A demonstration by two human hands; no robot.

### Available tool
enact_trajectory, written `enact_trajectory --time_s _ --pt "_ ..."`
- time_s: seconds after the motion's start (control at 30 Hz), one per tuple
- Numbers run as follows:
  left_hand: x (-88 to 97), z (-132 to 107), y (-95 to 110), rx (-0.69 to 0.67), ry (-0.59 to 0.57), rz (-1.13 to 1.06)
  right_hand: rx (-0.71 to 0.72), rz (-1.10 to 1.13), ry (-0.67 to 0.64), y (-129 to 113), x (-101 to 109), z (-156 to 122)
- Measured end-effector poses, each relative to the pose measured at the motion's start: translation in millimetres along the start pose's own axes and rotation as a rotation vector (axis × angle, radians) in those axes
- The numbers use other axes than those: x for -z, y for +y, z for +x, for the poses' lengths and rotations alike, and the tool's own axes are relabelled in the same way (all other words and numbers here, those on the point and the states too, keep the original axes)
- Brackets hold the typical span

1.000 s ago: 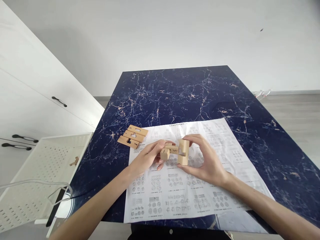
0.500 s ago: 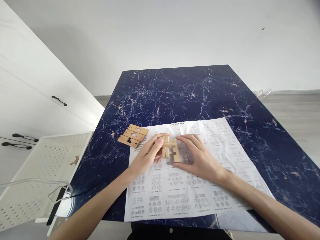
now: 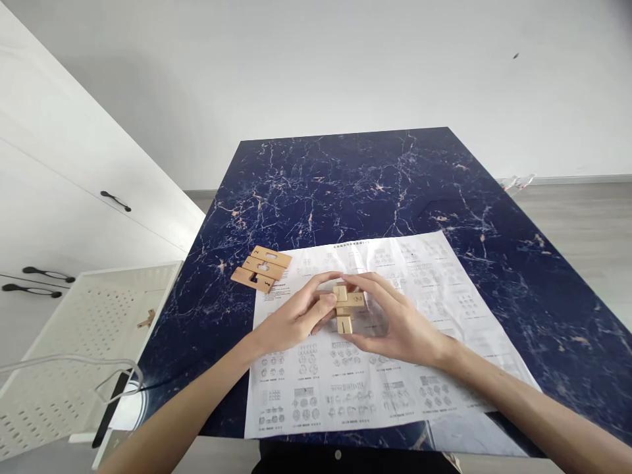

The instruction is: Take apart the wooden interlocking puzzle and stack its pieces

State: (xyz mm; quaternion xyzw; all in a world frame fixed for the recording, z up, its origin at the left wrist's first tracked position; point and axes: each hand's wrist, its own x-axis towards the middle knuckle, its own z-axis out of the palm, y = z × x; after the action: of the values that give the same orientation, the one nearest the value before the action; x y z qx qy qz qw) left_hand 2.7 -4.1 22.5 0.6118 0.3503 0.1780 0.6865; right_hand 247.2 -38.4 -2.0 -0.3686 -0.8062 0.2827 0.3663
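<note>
A wooden interlocking puzzle (image 3: 344,309) of notched, numbered bars is held just over the paper sheet, between both hands. My left hand (image 3: 309,309) grips its left side, the thumb lying on the front bar and the other fingers partly hidden behind. My right hand (image 3: 395,316) spans it from the right, thumb at the lower end and index finger at the upper end. One bar bearing a number sticks out to the right. Left of the hands, several flat wooden pieces (image 3: 261,268) with cut-outs and numbers lie side by side, overlapping the sheet's corner.
The creased instruction sheet (image 3: 340,411) with printed diagrams covers the near part of the dark blue marbled table (image 3: 336,191). At left stands a white perforated cart (image 3: 54,342) with a small wooden piece (image 3: 146,319) and a cable (image 3: 74,359). White cabinets (image 3: 64,164) rise beyond it.
The puzzle has moved right and slightly towards me, and has been turned. The bar that pointed towards me on its right side no longer shows there. Both hands have closed in around it.
</note>
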Motion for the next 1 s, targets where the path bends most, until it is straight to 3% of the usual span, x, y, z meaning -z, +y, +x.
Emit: enact_trajectory --time_s 0.2,0.43,0.5,0.57,0.67,0.73,0.87,1.0 --pt "0.5 -0.5 5.1 -0.002 -0.078 -0.030 0.015 0.012 -0.043 -1.9 -1.6 -2.0" --pt "11.1 2.1 -3.6 -0.027 -0.242 -0.330 0.064 -0.073 0.012 6.2 1.4 0.2" --pt "11.6 1.9 -3.4 -0.067 -0.156 -0.306 0.025 -0.102 0.050 8.4 2.6 0.9" --pt "9.3 2.1 -1.9 -0.108 0.032 -0.192 -0.017 -0.120 0.088 9.1 3.7 1.6" --pt "4.1 3.9 -1.6 -0.157 0.374 0.098 -0.083 -0.130 0.126 9.2 6.8 2.9" --pt "2.0 5.4 -4.2 -0.200 0.518 0.340 -0.146 -0.136 0.118 10.5 10.2 3.9" --pt "0.6 5.7 -12.7 -0.256 0.568 0.727 -0.196 -0.159 0.031 17.1 17.0 4.8" --pt "-0.8 3.9 -18.7 -0.301 0.460 0.938 -0.161 -0.167 -0.068 20.9 18.8 2.7"
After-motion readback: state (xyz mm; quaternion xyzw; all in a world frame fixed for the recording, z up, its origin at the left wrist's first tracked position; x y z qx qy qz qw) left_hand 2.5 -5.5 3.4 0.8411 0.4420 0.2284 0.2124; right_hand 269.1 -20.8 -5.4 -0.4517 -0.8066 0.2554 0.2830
